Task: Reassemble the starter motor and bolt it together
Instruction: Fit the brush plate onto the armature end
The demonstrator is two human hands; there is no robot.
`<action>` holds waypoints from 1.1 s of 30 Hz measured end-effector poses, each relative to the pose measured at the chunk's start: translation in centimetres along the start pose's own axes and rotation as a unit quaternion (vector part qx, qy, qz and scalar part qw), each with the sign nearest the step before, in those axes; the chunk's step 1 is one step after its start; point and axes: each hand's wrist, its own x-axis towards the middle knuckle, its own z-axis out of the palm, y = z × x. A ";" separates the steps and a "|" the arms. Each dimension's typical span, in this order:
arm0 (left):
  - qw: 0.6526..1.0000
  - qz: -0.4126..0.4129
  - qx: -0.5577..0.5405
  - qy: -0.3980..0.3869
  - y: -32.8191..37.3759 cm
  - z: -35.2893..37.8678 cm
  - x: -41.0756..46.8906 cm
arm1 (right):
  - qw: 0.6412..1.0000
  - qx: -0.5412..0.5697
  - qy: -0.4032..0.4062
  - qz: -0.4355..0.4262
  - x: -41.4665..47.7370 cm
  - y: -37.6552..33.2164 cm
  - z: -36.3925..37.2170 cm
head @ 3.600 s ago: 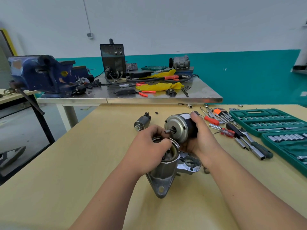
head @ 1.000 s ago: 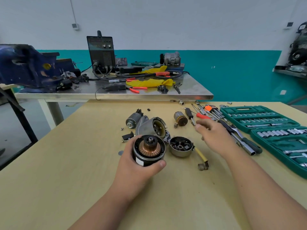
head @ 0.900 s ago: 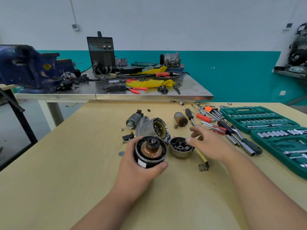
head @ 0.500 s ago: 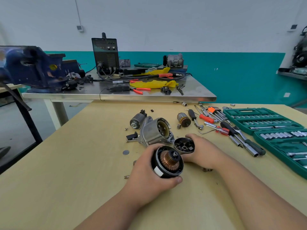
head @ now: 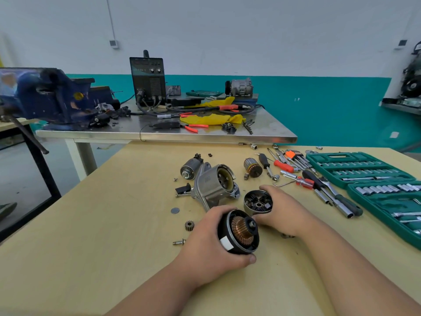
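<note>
The left hand (head: 206, 247) curls around the black motor body (head: 239, 233), thumb underneath. Just right, the right hand (head: 284, 210) grips the round end cap (head: 258, 202). The silver housing (head: 215, 187) lies beyond on the wooden table (head: 114, 224); green socket cases (head: 364, 169) sit right, a steel bench (head: 268, 131) with a blue vise (head: 52, 96) far behind.

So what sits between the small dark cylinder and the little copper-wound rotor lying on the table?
Head view: the silver housing lies between the dark cylinder and the copper-wound rotor.
</note>
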 end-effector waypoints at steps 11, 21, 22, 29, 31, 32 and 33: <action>1.000 -0.012 -0.005 0.023 0.1 0.1 0.1 | 1.000 -0.029 -0.007 -0.003 0.2 0.0 0.2; 1.000 -0.015 0.000 0.026 0.1 0.1 0.1 | 1.000 -0.027 -0.011 -0.004 0.1 0.0 0.3; 1.000 -0.015 0.000 0.028 0.1 0.1 0.2 | 1.000 -0.024 -0.012 -0.004 0.1 -0.1 0.3; 0.998 -0.024 -0.018 0.048 -0.2 0.1 0.3 | 0.999 -0.023 0.019 -0.021 -0.1 -0.3 0.5; 0.998 -0.027 -0.024 0.056 -0.3 0.1 0.4 | 0.999 -0.009 0.038 -0.028 -0.2 -0.5 0.4; 0.997 -0.031 -0.028 0.059 -0.4 0.1 0.4 | 0.998 0.002 0.046 -0.032 -0.3 -0.7 0.4; 0.997 -0.035 -0.034 0.060 -0.4 0.0 0.4 | 0.998 0.015 0.053 -0.038 -0.4 -0.8 0.4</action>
